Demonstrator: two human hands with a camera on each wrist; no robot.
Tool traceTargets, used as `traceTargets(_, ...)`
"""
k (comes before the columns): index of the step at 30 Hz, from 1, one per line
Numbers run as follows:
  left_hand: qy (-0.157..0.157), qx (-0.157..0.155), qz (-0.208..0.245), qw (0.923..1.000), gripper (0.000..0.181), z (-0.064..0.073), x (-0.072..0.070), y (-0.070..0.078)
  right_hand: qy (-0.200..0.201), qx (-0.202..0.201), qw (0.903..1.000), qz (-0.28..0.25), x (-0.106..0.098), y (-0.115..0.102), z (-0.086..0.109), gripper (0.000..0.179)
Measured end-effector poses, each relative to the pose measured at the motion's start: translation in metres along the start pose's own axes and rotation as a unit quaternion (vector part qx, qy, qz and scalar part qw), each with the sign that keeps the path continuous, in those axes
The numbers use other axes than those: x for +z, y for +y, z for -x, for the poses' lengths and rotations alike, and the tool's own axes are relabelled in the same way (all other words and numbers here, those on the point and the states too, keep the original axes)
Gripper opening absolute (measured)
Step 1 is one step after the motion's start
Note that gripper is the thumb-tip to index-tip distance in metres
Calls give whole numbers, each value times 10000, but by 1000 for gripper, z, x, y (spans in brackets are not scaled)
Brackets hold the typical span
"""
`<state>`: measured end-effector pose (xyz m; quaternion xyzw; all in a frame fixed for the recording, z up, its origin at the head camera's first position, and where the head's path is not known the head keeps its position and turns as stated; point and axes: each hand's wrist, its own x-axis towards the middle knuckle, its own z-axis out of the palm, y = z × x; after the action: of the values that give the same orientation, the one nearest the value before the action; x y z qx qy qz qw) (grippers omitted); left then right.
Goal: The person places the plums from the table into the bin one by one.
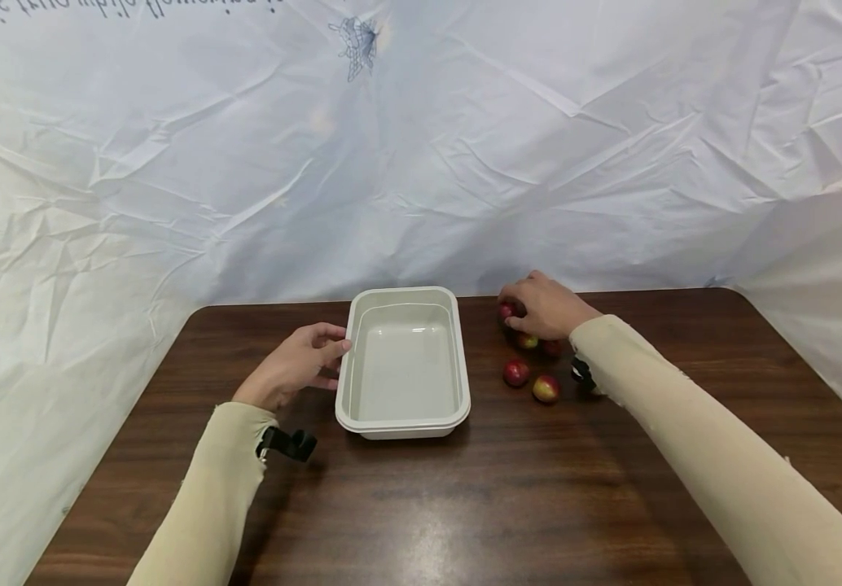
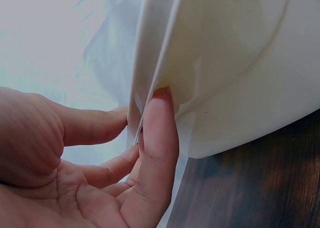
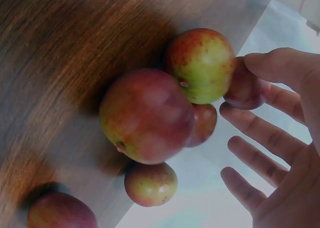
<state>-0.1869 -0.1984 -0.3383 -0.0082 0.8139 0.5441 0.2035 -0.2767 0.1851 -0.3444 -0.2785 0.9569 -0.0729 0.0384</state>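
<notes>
A pale rectangular plastic basin sits upright on the table, its bare inside facing up. My left hand is at its left side; in the left wrist view the thumb and fingers pinch the rim. To the right of the basin, my right hand reaches down over a group of red and yellow-green plums. Between its thumb and index finger it pinches a dark red plum, while the other fingers stay spread. Touching that one in the right wrist view is a greener plum, beside a large red plum.
Nearer me on the dark wooden table lie a red plum and a red-yellow plum. A wrinkled white cloth hangs behind the table's back edge and along both sides. Black straps circle the wrists.
</notes>
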Motion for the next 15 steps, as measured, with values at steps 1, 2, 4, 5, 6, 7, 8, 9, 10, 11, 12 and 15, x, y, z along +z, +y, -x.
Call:
traceTargets(1, -7, 2, 5, 10000, 46, 0, 0, 0, 17, -3, 10000, -6, -1, 0, 1, 38)
traceTargets(2, -11, 3, 4, 10000, 46, 0, 0, 0, 26, -9, 10000, -1, -1, 0, 2, 38)
traceTargets(4, -22, 2, -2, 10000, 46, 0, 0, 0, 63, -12, 10000, -23, -3, -1, 5, 38)
traceTargets(5, -27, 0, -12, 10000, 47, 1, 0, 0, 88, -11, 10000, -34, -4, -2, 6, 38)
traceTargets(6, -31, -1, -21, 10000, 47, 1, 0, 0, 118, -13, 9999, -47, -5, -3, 7, 37)
traceTargets(7, -33, -3, -33, 10000, 48, 1, 0, 0, 155, -21, 9999, -64, -5, -3, 8, 37)
traceTargets(8, -34, -4, -41, 10000, 48, 1, 0, 1, 193, -31, 9998, -87, -6, -4, 10, 37)
traceTargets(9, -38, -3, -52, 10000, 48, 1, 0, 1, 232, -38, 9997, -112, -7, -5, 11, 36)
traceTargets(10, -37, -6, -59, 10000, 48, 2, 0, 1, 264, -50, 9996, -124, -7, -6, 12, 36)
traceTargets(11, -34, -8, -60, 10000, 48, 2, 0, 1, 292, -64, 9995, -127, -8, -6, 13, 36)
traceTargets(12, -32, -2, -64, 10000, 48, 2, 0, 1, 322, -79, 9994, -128, -8, -7, 14, 36)
traceTargets(15, -27, 14, -63, 10000, 48, 2, 1, 1, 384, -109, 9991, -139, -9, -9, 17, 35)
